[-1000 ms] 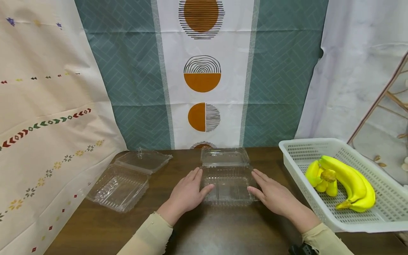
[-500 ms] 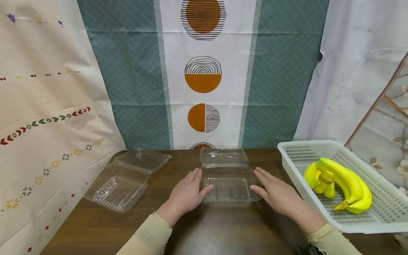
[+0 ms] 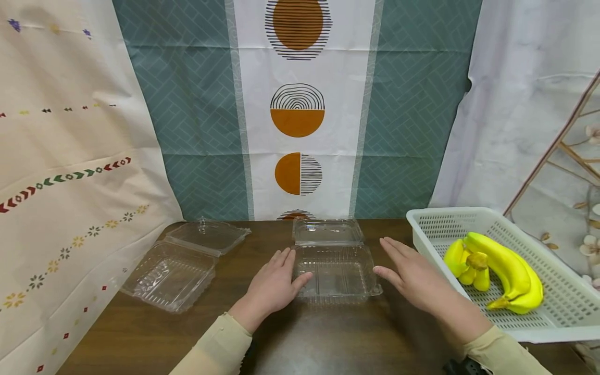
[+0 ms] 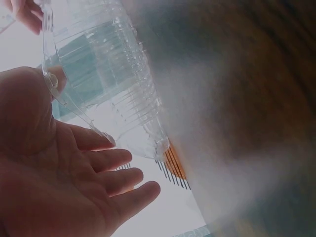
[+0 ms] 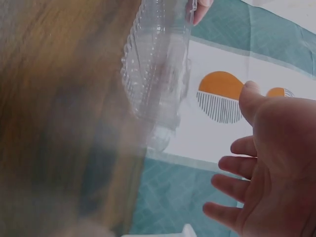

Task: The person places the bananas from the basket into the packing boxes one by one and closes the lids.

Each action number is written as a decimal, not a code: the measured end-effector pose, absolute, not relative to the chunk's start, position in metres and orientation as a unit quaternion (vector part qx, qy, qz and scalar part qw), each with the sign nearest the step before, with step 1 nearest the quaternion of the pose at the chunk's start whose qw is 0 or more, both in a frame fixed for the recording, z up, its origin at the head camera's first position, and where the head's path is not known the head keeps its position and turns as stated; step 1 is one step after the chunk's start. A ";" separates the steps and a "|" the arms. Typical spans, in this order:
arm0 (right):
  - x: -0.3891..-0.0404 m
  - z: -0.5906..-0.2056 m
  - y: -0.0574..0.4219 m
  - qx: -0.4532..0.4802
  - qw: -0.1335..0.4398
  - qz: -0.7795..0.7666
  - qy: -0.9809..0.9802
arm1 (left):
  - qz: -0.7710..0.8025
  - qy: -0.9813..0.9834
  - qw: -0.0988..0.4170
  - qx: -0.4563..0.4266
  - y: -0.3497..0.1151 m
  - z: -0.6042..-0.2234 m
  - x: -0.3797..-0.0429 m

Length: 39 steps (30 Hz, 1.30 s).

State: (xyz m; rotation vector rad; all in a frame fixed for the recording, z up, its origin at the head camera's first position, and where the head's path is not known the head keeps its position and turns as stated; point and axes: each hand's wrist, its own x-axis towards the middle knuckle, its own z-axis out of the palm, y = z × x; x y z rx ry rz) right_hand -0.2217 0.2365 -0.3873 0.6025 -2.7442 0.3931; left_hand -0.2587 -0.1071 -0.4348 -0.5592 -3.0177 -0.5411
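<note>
A clear plastic clamshell container [image 3: 334, 273] lies on the table with its lid [image 3: 328, 232] folded back away from me. My left hand [image 3: 273, 284] rests along its left side, fingers straight and thumb over the rim. In the left wrist view, that hand [image 4: 74, 163] has its thumb at the container's edge [image 4: 81, 111]. To the right of the container is my right hand [image 3: 417, 276], fingers extended and holding nothing. The right wrist view shows a gap between this hand [image 5: 276, 163] and the container [image 5: 155, 74].
A second open clamshell container [image 3: 171, 276] sits on the left of the table [image 3: 319, 338]. At the right, a white perforated plastic basket [image 3: 424, 237] holds yellow bananas [image 3: 506, 260]. Patterned cloths [image 3: 201, 104] hang behind and at both sides.
My right hand has let go of the container's right side and moved rightward, toward the basket. The left hand has stayed at the left side, and the container keeps its place.
</note>
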 end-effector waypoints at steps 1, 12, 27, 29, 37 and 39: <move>-0.221 -0.385 0.238 0.210 0.156 0.133 -0.956 | -0.174 -0.968 0.013 -0.180 -0.107 -0.435 -0.259; -0.220 -0.373 0.255 0.185 0.151 0.115 -0.964 | -0.177 -0.967 0.017 -0.180 -0.109 -0.435 -0.260; -0.213 -0.365 0.286 0.142 0.165 0.085 -0.972 | -0.179 -0.967 0.015 -0.179 -0.109 -0.434 -0.259; -0.213 -0.364 0.292 0.140 0.169 0.083 -0.972 | -0.178 -0.968 0.016 -0.179 -0.109 -0.435 -0.259; -0.218 -0.368 0.316 0.124 0.177 0.074 -0.974 | -0.175 -0.968 0.016 -0.181 -0.108 -0.434 -0.259; -0.220 -0.368 0.321 0.118 0.175 0.069 -0.975 | -0.174 -0.968 0.015 -0.181 -0.108 -0.434 -0.259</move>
